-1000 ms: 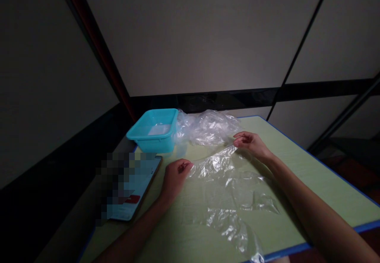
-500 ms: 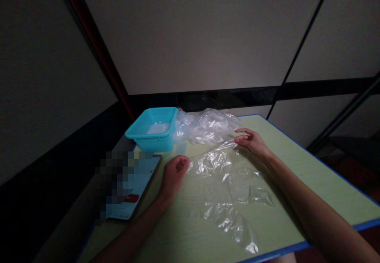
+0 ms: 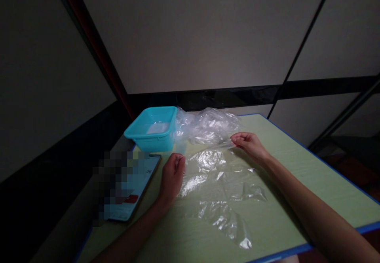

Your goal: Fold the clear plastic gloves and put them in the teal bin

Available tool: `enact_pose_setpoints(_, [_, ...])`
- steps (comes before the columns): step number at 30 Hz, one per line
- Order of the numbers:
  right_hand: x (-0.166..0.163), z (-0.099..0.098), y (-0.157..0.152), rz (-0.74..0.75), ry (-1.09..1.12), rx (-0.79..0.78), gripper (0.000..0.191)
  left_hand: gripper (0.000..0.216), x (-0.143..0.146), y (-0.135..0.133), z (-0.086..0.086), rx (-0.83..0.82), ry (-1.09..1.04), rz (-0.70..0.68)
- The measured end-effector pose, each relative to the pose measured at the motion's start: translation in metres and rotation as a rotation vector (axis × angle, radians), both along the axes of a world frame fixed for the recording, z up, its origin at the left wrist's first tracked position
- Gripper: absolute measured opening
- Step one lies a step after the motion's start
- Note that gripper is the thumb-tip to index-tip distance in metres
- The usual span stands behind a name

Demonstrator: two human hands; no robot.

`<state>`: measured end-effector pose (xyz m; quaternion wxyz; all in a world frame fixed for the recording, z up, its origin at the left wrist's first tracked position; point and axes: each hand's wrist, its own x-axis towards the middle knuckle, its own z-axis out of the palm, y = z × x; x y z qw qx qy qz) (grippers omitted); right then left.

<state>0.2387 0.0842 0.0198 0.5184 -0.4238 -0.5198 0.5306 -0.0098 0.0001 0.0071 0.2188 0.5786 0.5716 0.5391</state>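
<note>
A clear plastic bag (image 3: 218,190) lies spread flat on the pale green table (image 3: 297,176). My left hand (image 3: 172,176) is closed in a pinch on the bag's far left corner. My right hand (image 3: 251,144) pinches the bag's far right corner, fingers curled together. The far edge of the bag is stretched between the two hands. The rest of the bag trails toward the table's near edge, wrinkled and shiny.
A turquoise plastic tub (image 3: 152,130) stands at the table's far left. A heap of crumpled clear plastic bags (image 3: 208,126) lies beside it. A tablet (image 3: 130,188) with a lit screen rests at the left edge. Dark wall panels surround the table.
Both hands have drawn the bag away from me across the table. The left hand moved left and slightly farther. The bag's near end has slid up from the table's edge.
</note>
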Motion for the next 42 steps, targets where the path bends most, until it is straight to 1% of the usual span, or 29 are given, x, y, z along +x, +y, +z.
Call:
enact_pose_setpoints(4, [0.0026, -0.0021, 0.0034, -0.038, 0.004, 0.025, 0.031, 0.018, 0.0003, -0.0012, 0.0028, 0.004, 0.033, 0.038])
enact_pose_setpoints(10, [0.0046, -0.0048, 0.0087, -0.123, 0.045, 0.068, 0.032, 0.019, 0.0020, -0.0025, 0.0063, 0.024, 0.060, 0.049])
enact_pose_setpoints(19, [0.0024, -0.0009, 0.0051, -0.199, 0.096, 0.164, 0.033, 0.020, 0.0021, -0.0027, 0.0073, 0.045, 0.076, 0.064])
enact_pose_setpoints(28, [0.0032, 0.0003, 0.0056, -0.207, 0.109, 0.186, 0.037, 0.020, 0.0012, -0.0034, 0.0082, 0.054, 0.086, 0.060])
enact_pose_setpoints(36, [0.0040, 0.0037, 0.0031, -0.219, 0.090, 0.185, 0.037, 0.020, 0.0011, -0.0029, 0.0076, 0.046, 0.055, 0.057])
enact_pose_setpoints(42, [0.0027, -0.0034, 0.0051, -0.204, 0.076, 0.150, 0.035, 0.021, 0.0014, -0.0054, 0.0082, 0.035, 0.009, 0.084])
